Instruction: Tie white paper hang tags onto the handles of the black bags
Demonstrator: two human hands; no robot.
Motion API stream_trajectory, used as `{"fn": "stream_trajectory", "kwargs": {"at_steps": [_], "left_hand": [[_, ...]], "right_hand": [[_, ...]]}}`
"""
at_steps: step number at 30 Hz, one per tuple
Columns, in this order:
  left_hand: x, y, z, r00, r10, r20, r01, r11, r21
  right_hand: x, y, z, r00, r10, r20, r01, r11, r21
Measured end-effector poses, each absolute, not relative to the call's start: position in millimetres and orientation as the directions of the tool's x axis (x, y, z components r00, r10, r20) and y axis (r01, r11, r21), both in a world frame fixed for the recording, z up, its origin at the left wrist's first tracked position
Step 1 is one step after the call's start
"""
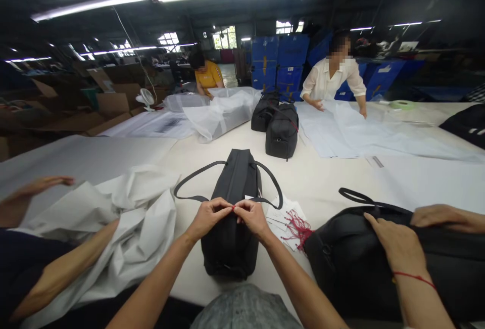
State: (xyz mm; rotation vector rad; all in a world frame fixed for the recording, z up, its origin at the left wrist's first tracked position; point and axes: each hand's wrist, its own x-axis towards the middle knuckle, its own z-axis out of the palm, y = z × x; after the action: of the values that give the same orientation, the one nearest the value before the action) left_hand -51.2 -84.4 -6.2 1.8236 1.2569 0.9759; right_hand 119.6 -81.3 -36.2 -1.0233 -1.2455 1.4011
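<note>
- Black fabric duffel bag with thin black loop handles [232, 202] at the centre; matt, plain, no pattern
- Thin red string [234, 208] pinched at the bag's top between the left hand [206, 216] and right hand [253, 217]
- White paper tags with red tasselled cords [291, 218] at 3 o'clock of the bag
- Crumpled white tissue sheet [132, 223] at 9 o'clock; plain
- Larger black bag [356, 263] at 4 o'clock; a co-worker's wrist on it wears a red thread
- Two more black bags [278, 124] at 12 o'clock
- Off-white table top [326, 177]
- Blue crates [280, 61] far back

Both forearms angled inward; left hand [207, 216] and right hand [251, 216] meeting fingertip-to-fingertip, pinched.
</note>
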Motion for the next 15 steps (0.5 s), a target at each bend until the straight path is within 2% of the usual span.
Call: {"fn": "stream_trajectory", "kwargs": {"at_steps": [9,15], "left_hand": [[-47.8,-82.9,-7.0,0.325,0.858,0.398,0.448,-0.510,0.735],[-46.0,-86.8,-3.1,0.308,0.858,0.410,0.455,-0.511,0.729]], "right_hand": [[129.3,-74.6,-33.0,-0.259,0.965,-0.028,-0.152,-0.070,-0.986],[128.6,-67.2,-36.0,-0.334,0.940,-0.069,-0.129,-0.118,-0.985]]}}
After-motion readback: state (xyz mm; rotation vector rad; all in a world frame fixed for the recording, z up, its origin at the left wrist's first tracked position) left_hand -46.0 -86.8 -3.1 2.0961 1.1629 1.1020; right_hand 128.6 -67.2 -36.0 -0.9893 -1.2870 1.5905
